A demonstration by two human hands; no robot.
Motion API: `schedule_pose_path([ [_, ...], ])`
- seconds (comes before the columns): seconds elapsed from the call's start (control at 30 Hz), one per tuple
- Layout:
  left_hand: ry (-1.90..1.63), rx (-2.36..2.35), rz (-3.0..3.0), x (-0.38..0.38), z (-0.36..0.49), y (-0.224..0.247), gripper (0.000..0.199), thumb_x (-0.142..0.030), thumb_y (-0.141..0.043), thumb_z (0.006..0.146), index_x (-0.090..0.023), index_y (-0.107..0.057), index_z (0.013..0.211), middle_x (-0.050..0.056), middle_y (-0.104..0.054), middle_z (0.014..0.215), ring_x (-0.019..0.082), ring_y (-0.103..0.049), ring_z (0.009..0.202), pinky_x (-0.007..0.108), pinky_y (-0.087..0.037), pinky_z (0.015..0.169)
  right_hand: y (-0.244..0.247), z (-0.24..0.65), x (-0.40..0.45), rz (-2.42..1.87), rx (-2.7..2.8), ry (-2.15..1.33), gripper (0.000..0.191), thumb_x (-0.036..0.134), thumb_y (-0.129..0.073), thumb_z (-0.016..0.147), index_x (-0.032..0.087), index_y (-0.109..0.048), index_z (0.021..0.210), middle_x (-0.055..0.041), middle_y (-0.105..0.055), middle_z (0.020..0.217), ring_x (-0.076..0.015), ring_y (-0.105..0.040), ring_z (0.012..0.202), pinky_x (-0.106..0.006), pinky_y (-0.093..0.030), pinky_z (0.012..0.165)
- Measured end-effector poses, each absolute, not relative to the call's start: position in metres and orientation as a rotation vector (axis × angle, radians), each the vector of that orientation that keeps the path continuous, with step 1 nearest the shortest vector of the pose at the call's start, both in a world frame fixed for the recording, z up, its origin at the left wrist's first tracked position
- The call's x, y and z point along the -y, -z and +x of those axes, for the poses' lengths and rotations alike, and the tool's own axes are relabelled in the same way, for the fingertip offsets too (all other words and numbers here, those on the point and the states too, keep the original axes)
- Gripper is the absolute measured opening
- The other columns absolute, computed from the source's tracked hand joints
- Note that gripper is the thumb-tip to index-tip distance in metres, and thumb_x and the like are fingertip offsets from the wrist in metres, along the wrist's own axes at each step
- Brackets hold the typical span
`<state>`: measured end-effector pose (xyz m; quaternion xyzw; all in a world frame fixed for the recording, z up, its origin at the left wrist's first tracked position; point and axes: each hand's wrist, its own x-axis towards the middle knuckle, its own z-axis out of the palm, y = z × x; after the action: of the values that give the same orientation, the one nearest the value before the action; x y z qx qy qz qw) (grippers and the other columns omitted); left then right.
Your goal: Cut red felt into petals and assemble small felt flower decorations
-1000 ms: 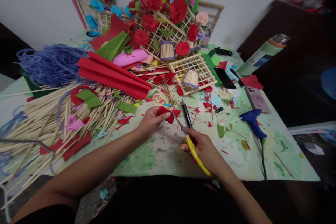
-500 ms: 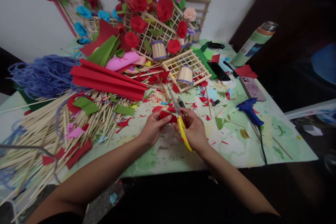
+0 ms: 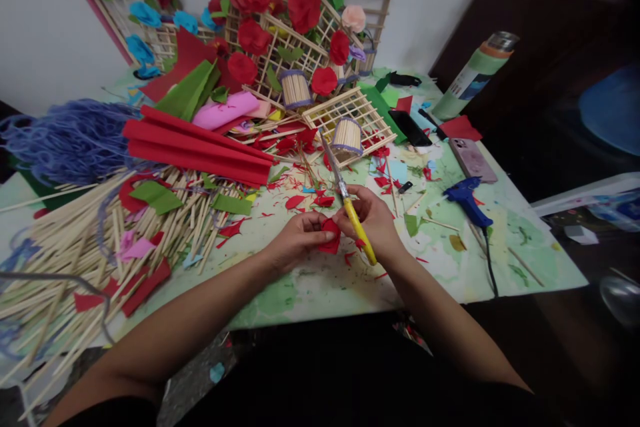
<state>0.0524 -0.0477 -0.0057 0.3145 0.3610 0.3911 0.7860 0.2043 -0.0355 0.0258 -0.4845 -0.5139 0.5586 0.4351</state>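
Between the fingers of my left hand [image 3: 303, 238] is a small piece of red crepe paper [image 3: 330, 240], pinched by the thumb. My right hand [image 3: 374, 221] holds yellow-handled scissors [image 3: 354, 217], their blades pointing up and away toward a small stick lattice [image 3: 367, 117]. The right fingertips come close to the red paper; whether they touch it I cannot tell. Red paper scraps [image 3: 295, 201] lie on the table around both hands. Beyond the left hand rests a folded length of red crepe paper [image 3: 200, 150].
Thin wooden sticks [image 3: 85, 240] and a heap of purple yarn [image 3: 70, 140] cover the left side. Lattices with paper flowers [image 3: 254, 37] lean at the back. On the right are a blue glue gun [image 3: 470, 200], a phone [image 3: 473, 159] and a bottle [image 3: 473, 77].
The scissors have turned in my right hand and moved slightly away from the red paper. My left hand now shows the paper piece more upright. The whole view has shifted slightly.
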Motion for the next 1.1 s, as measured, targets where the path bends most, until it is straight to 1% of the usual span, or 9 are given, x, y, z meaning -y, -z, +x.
schedule_pose_path([
  [0.1,-0.910,-0.846,0.700,0.048,0.053,0.008,0.024,-0.021,-0.081,0.055,-0.012,-0.064,0.069,0.000,-0.064,0.062,0.009,-0.057,0.055,0.022,-0.046,0.057,-0.021,0.204,0.034,-1.226,1.294,-1.370,0.056,0.028,-0.072,0.058,0.017,-0.051,0.108,0.0054,-0.054,0.062,-0.0080,-0.046,0.050,-0.021,-0.035,0.048],
  [0.27,-1.028,-0.880,0.630,0.049,0.055,0.014,0.024,-0.020,-0.081,0.058,-0.013,-0.064,0.073,0.001,-0.067,0.071,0.011,-0.061,0.061,0.026,-0.050,0.064,-0.011,0.205,0.036,-1.273,1.264,-1.349,0.061,0.028,-0.074,0.055,0.016,-0.051,0.111,0.0037,-0.056,0.067,-0.0097,-0.049,0.053,-0.023,-0.039,0.049],
  [0.4,-0.991,-0.847,0.646,0.048,0.055,0.015,0.024,-0.019,-0.080,0.059,-0.013,-0.066,0.077,0.002,-0.068,0.075,0.012,-0.062,0.066,0.026,-0.051,0.069,-0.010,0.205,0.035,-1.281,1.314,-1.326,0.059,0.026,-0.072,0.056,0.017,-0.051,0.110,0.0049,-0.054,0.064,-0.0097,-0.048,0.054,-0.023,-0.038,0.049],
  [0.5,-0.936,-0.820,0.664,0.047,0.054,0.012,0.027,-0.017,-0.081,0.057,-0.012,-0.068,0.079,0.003,-0.068,0.077,0.012,-0.063,0.068,0.025,-0.051,0.070,-0.013,0.204,0.033,-1.254,1.325,-1.347,0.057,0.026,-0.071,0.057,0.017,-0.051,0.109,0.0047,-0.054,0.066,-0.0091,-0.049,0.053,-0.022,-0.038,0.049],
  [0.6,-0.971,-0.847,0.641,0.046,0.054,0.012,0.027,-0.017,-0.081,0.056,-0.013,-0.068,0.080,0.003,-0.069,0.078,0.012,-0.063,0.069,0.026,-0.051,0.072,-0.013,0.203,0.033,-1.250,1.318,-1.345,0.057,0.027,-0.072,0.057,0.018,-0.050,0.109,0.0042,-0.056,0.068,-0.0093,-0.050,0.055,-0.023,-0.039,0.051],
  [0.77,-1.086,-0.923,0.600,0.046,0.055,0.016,0.026,-0.020,-0.080,0.059,-0.014,-0.065,0.080,0.000,-0.069,0.076,0.010,-0.062,0.067,0.024,-0.051,0.071,-0.006,0.207,0.035,-1.259,1.324,-1.348,0.057,0.029,-0.075,0.056,0.019,-0.052,0.108,0.0040,-0.056,0.067,-0.0104,-0.051,0.057,-0.024,-0.041,0.053],
  [0.97,-1.093,-0.891,0.554,0.045,0.055,0.014,0.026,-0.017,-0.078,0.060,-0.015,-0.063,0.081,-0.001,-0.067,0.077,0.011,-0.063,0.071,0.024,-0.051,0.071,-0.004,0.205,0.035,-1.267,1.295,-1.374,0.057,0.028,-0.075,0.055,0.018,-0.052,0.107,0.0050,-0.054,0.064,-0.0113,-0.052,0.056,-0.024,-0.041,0.052],
  [1.1,-1.029,-0.895,0.561,0.045,0.053,0.010,0.026,-0.014,-0.078,0.059,-0.014,-0.061,0.077,-0.002,-0.064,0.071,0.009,-0.061,0.064,0.021,-0.050,0.064,-0.010,0.204,0.035,-1.272,1.242,-1.368,0.056,0.026,-0.073,0.058,0.018,-0.049,0.108,0.0057,-0.053,0.064,-0.0096,-0.050,0.055,-0.022,-0.038,0.050],
])
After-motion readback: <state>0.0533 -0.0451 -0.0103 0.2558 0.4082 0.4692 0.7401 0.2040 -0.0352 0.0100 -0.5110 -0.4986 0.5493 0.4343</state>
